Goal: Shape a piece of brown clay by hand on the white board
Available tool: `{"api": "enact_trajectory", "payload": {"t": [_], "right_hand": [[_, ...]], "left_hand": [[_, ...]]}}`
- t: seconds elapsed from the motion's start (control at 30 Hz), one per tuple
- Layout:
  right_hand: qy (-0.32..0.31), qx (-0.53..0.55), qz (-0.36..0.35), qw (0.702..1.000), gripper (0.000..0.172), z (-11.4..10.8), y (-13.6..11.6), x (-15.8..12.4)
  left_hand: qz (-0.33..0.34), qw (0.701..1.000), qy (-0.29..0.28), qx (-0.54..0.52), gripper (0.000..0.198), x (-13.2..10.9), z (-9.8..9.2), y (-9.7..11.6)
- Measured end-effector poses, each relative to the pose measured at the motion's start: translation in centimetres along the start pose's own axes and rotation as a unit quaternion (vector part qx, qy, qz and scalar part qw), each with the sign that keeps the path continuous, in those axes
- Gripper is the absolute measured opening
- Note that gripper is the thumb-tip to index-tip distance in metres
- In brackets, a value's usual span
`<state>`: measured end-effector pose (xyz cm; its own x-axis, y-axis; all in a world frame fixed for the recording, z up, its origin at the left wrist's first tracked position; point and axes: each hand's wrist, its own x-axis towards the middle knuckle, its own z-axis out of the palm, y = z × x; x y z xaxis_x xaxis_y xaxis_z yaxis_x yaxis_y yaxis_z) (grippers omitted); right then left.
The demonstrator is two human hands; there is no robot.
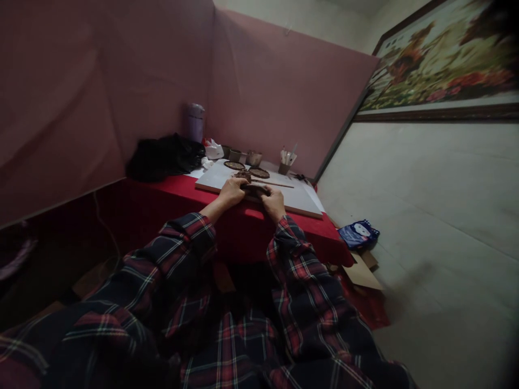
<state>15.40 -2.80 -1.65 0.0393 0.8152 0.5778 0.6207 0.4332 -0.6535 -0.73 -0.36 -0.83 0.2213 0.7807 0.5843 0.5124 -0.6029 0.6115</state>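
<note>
My left hand (232, 192) and my right hand (274, 202) meet at the near edge of a pale board (300, 201) on a red-covered table (190, 189). Both have their fingers curled round a dark brown lump of clay (255, 189) held between them. Another brown lump (243, 175) lies just beyond the hands. Two flat brown discs (234, 165) (259, 173) rest farther back on the board, and a thin wooden stick (275, 183) lies across it. My sleeves are red and dark plaid.
A black bag (164, 156) and a purple bottle (195, 122) stand at the table's back left. Small cups (254, 158) and a pot of tools (286, 162) sit at the back. Pink panels wall off the corner. A blue packet (359, 234) and cardboard (363, 273) lie on the floor at right.
</note>
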Motion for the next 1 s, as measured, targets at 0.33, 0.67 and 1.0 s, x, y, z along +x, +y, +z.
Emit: {"api": "enact_trajectory", "payload": {"t": [0.33, 0.67, 1.0], "right_hand": [[-0.005, -0.019, 0.001, 1.000, 0.019, -0.08, -0.27, -0.08], [-0.003, -0.008, -0.003, 1.000, 0.018, 0.04, 0.14, 0.08], [-0.006, -0.009, 0.001, 1.000, 0.018, -0.03, -0.01, 0.02]], "left_hand": [[-0.009, 1.000, -0.001, -0.006, 0.026, 0.21, 0.03, -0.14], [-0.016, 1.000, -0.012, -0.007, 0.024, 0.20, -0.04, 0.02], [-0.018, 1.000, -0.010, -0.012, 0.021, 0.00, -0.25, 0.49]]}}
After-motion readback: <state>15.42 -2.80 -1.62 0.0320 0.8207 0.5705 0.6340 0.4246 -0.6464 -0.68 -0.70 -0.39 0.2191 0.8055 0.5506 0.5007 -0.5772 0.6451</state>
